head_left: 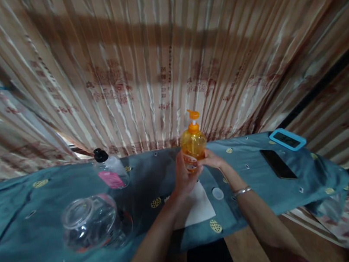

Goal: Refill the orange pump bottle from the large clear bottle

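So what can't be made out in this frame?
- Head view: the orange pump bottle label, covered by the left hand and right hand.
- White sheet: partly under the forearms.
- Glass jar: blurred; contents unclear.
- Blue-framed device: screen too small to read.

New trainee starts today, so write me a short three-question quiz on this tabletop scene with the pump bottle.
1. True or false: both hands are on the orange pump bottle.
2. Which lies nearest the table's right end? A) the glass jar B) the blue-framed device C) the clear bottle with a black cap
3. Fill in: the black phone lies flat on the ____ tablecloth.

Key:
1. True: the left hand grips the bottle's lower body and the right hand touches its side.
2. B
3. Blue (teal), with small yellow motifs.
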Tool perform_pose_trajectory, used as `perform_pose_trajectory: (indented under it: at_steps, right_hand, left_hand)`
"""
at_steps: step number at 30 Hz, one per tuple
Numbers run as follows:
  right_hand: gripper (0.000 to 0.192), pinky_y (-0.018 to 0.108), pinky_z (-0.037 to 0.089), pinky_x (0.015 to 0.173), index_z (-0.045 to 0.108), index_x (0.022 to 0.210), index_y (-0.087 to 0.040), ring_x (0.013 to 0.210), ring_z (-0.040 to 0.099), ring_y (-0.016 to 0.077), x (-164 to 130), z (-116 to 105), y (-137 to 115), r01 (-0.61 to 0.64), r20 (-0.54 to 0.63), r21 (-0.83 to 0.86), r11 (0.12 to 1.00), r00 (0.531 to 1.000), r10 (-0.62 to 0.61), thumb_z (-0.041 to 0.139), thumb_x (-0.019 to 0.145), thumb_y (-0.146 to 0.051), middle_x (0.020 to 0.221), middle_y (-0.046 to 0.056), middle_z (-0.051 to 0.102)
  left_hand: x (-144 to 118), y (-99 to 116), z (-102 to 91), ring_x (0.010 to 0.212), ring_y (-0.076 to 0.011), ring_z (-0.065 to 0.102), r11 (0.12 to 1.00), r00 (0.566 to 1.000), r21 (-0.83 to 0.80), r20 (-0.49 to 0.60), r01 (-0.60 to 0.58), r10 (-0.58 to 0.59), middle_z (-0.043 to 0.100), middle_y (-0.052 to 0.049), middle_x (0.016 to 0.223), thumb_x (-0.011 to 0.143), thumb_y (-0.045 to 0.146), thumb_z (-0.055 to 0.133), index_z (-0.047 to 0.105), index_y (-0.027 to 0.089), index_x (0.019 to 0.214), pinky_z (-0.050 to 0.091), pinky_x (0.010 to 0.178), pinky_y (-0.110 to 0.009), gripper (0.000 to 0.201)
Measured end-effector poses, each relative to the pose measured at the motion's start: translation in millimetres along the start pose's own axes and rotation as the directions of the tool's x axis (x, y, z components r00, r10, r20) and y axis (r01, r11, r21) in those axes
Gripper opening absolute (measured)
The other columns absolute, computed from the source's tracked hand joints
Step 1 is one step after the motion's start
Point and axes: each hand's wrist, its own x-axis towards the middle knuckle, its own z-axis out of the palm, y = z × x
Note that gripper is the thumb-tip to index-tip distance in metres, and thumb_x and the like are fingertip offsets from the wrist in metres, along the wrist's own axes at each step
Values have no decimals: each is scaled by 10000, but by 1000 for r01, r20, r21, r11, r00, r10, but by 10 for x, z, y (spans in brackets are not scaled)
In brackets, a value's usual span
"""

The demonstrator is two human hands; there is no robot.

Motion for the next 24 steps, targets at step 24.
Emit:
perform_pose_trajectory:
  at_steps: [24]
  right_hand:
    - [514, 257, 525, 802, 710, 875, -173, 805, 647, 171, 295, 135, -67, -115, 141, 65, 991, 985, 105, 812, 384, -60, 815, -27, 732]
  left_hand:
    - [-132, -247, -164, 1443, -337, 355, 961, 987, 232, -26, -151, 161, 327, -195, 1551, 875, 505, 645, 182, 228, 1545, 318, 1184, -539, 861]
